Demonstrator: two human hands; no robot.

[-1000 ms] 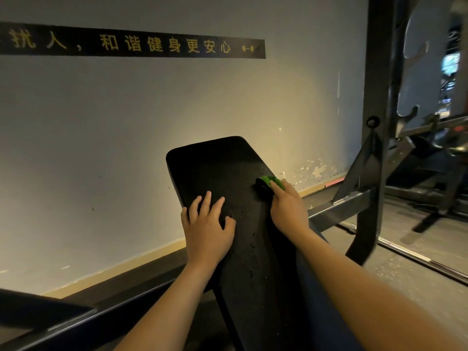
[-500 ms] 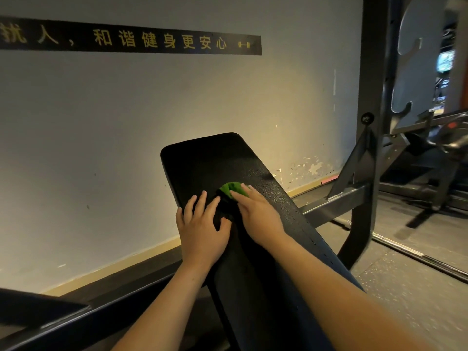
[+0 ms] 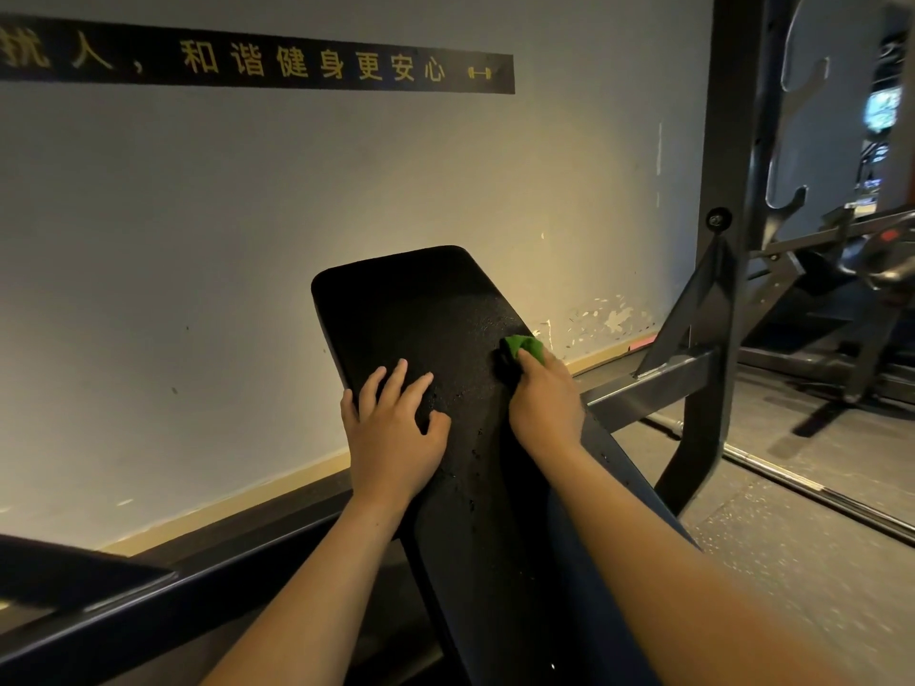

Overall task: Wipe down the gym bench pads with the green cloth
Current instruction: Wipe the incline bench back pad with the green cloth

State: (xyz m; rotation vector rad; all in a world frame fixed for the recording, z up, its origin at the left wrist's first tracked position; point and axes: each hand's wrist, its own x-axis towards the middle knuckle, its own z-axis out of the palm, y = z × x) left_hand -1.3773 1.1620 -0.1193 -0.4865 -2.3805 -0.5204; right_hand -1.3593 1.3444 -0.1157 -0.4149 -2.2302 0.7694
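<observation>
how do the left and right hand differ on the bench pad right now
The left hand lies flat with its fingers spread and holds nothing; the right hand is curled round the green cloth. The left hand sits near the left edge of the bench pad, the right hand at its right edge. Both rest on the same black pad.

Black wall strip (image 3: 257, 66): "和谐健身更安心"
</observation>
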